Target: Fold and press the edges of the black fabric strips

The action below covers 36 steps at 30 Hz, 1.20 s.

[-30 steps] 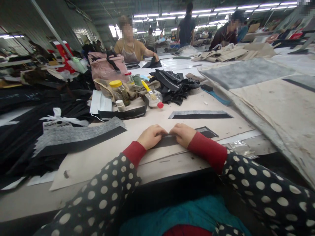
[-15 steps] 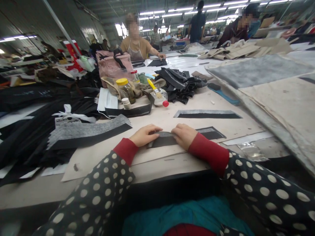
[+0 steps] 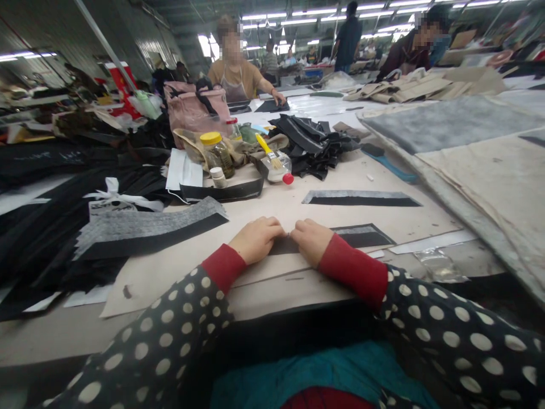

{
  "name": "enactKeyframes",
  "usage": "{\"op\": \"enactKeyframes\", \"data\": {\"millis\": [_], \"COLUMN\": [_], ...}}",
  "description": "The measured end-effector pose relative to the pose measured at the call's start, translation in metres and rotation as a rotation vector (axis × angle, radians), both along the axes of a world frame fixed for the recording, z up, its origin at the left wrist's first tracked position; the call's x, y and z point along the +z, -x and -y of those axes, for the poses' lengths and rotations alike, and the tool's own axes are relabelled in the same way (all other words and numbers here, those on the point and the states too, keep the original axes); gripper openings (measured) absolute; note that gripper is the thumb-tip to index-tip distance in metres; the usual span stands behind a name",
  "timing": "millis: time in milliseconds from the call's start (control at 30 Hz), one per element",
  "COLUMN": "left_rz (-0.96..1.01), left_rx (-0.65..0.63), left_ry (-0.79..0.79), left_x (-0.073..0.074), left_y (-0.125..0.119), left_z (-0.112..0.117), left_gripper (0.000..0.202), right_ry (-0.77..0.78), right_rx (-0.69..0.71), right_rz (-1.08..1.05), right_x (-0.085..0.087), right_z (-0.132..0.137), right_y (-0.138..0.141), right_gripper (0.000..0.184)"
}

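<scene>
A dark fabric strip (image 3: 361,235) with a grey facing on it lies across the pale board in front of me. My left hand (image 3: 259,238) is closed over the strip's left end, its thumb and fingers drawn together. Close beside it, my right hand (image 3: 312,240) pinches the same strip nearer the middle. The fingertips of both hands almost meet at the strip's upper edge. Much of the left part is hidden under my hands, while the right part lies flat and bare. Another dark strip with a grey edge (image 3: 361,198) lies just beyond.
At left are a stack of grey-and-black strips (image 3: 157,227) and a black fabric pile (image 3: 38,199). Behind stand a yellow-lidded jar (image 3: 217,153), a yellow-handled brush (image 3: 268,149) on a clear bottle, and black pieces (image 3: 313,145). A co-worker (image 3: 238,74) works across the table.
My left hand has moved slightly right along the strip and closed from a looser grip. My right hand has shifted a little left, so the two hands are closer together.
</scene>
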<state>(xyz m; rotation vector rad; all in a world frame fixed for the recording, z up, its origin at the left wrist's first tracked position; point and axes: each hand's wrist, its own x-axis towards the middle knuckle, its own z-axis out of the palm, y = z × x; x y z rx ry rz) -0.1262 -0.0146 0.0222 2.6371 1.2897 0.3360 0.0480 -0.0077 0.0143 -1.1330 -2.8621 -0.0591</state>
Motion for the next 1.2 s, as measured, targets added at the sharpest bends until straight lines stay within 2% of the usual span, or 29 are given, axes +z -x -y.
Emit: {"op": "enactKeyframes", "data": {"millis": [100,200,467,600,667,767,833,933,1100,1133,1200], "left_rz": [-0.137,-0.168,-0.104,-0.037,0.019,0.111,0.161,0.263,0.649,0.719,0.803], "left_rx": [0.003,0.009,0.023,0.035,0.074,0.169,0.212,0.247,0.269,0.249,0.198], "left_ry": [-0.050,-0.070,-0.058,-0.009,0.036,0.172,0.273,0.397,0.502,0.504,0.502], "left_x": [0.006,0.009,0.007,0.005,0.005,0.005,0.006,0.005,-0.003,-0.005,-0.010], "left_y": [-0.004,-0.006,-0.001,0.004,0.006,0.010,0.011,0.013,0.013,0.012,0.008], "left_z": [0.006,0.010,0.013,0.011,0.010,0.009,0.008,0.003,-0.021,-0.025,-0.031], "left_gripper": [0.028,0.022,0.022,0.025,0.033,0.049,0.053,0.056,0.058,0.058,0.058], "right_ry": [-0.038,-0.025,-0.044,-0.035,-0.011,0.001,0.010,0.147,0.774,0.813,0.726], "right_rx": [-0.011,-0.002,-0.026,-0.042,-0.056,-0.086,-0.128,-0.182,-0.026,-0.024,-0.075], "right_rz": [-0.031,-0.085,-0.127,-0.076,-0.067,-0.052,-0.008,0.084,0.089,0.042,-0.092], "right_x": [-0.003,-0.004,-0.007,-0.004,-0.002,0.002,0.007,0.023,0.051,0.052,0.049], "right_z": [0.003,0.000,-0.012,-0.012,-0.013,-0.016,-0.015,-0.006,0.007,0.005,-0.007], "right_y": [-0.001,-0.015,-0.086,-0.115,-0.123,-0.125,-0.120,-0.110,-0.089,-0.082,-0.065], "right_gripper": [0.023,0.022,0.028,0.027,0.026,0.026,0.026,0.027,0.036,0.037,0.039]}}
